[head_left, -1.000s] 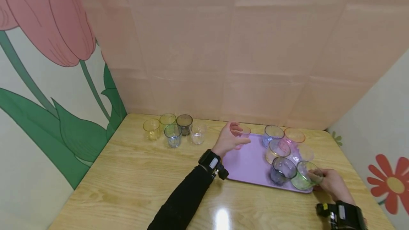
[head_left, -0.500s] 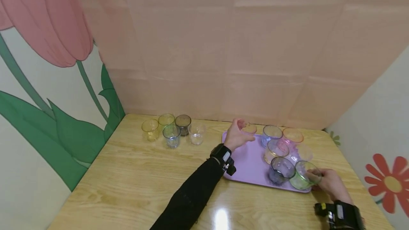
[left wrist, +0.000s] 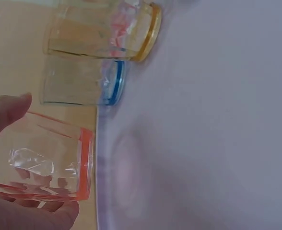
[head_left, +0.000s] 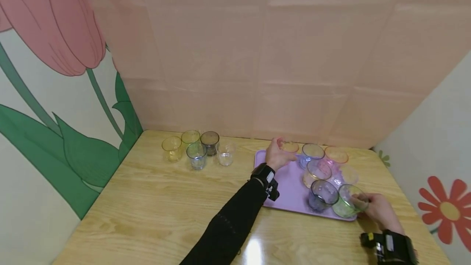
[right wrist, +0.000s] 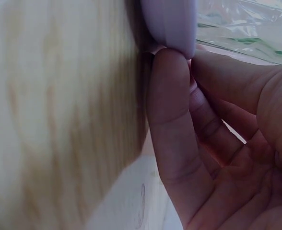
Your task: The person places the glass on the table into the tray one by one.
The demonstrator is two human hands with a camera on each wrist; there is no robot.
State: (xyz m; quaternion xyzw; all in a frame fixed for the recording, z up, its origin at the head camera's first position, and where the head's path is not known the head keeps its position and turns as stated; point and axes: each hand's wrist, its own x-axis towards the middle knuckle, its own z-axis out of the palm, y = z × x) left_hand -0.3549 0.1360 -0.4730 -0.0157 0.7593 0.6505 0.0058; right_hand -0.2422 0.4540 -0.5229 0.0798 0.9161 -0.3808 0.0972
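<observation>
My left hand [head_left: 277, 156] grips a clear glass with an orange-red rim and base [left wrist: 59, 167]. In the left wrist view the thumb lies on one side and the fingers curl round the other. It hangs over the back left part of the lilac tray [head_left: 285, 197], left of a blue glass [head_left: 312, 151]. At the tray's front right corner, my right hand [head_left: 380, 212] pinches the tray's rim [right wrist: 172, 28] between thumb and finger. Close to that hand, a green glass [head_left: 345, 207] stands on the tray and partly covers the fingers.
The tray's right half also bears a yellow glass [head_left: 318, 171], a dark blue-grey glass [head_left: 323, 197], an orange-rimmed glass [head_left: 336, 154] and a clear one. A cluster of several tinted glasses [head_left: 196, 156] stands at the table's back left. A pink-covered wall [head_left: 235, 60] rises behind.
My left hand has moved right with the orange-red glass, from the tray's left edge towards the blue glass. My right hand has kept its hold on the tray's corner.
</observation>
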